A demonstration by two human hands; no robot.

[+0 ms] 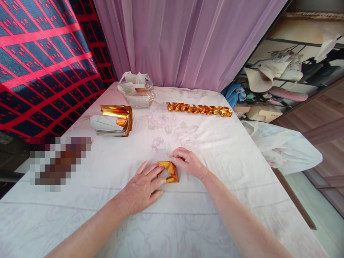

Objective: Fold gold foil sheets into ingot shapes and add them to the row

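Observation:
A small folded piece of gold foil paper (172, 175) lies flat on the white flowered tablecloth (188, 222), with part of its pale back showing. My left hand (142, 188) rests on its left side, fingers stretched out and spread, the fingertips touching the paper. Just above its right corner is my right hand (187, 162), fingers curled with thumb and index close together. Whether anything is between those fingertips is too small to make out. Further back stands a bent stack of gold foil sheets (118, 120), their white backs facing left.
A row of folded gold foil pieces (199, 109) runs along the back right. A clear plastic bag (137, 91) with paper stands at the back left. Purple curtains (172, 43) hang behind; a loaded shelf (282, 71) is at right. A blurred-out patch (61, 163) covers something at left.

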